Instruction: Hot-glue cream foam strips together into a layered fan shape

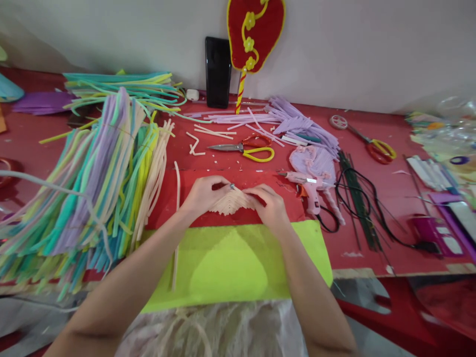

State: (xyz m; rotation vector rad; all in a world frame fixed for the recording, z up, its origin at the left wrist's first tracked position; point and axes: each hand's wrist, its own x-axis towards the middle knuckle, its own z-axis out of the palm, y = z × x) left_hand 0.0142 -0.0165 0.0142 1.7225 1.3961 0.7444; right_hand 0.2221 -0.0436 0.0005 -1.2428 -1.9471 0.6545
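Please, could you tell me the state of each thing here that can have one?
Left hand: pinching the cream piece
Right hand: holding its other side
Cream piece: ribbed, held in both hands
Near scissors: seem shut, lying down
Far scissors: seem shut, lying down
Phone: upright, screen dark
Red fan: upright
Glue gun: lying down, not held
Lime sheet: spread out

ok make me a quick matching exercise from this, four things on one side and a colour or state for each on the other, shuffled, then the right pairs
Things:
1. ribbed piece
2. glue gun
3. phone
4. sheet

Colours and states:
A. black, standing upright
B. lime-green, nearest the person
C. held between left hand and right hand
D. mostly pink, lying down

Pairs: 1-C, 2-D, 3-A, 4-B
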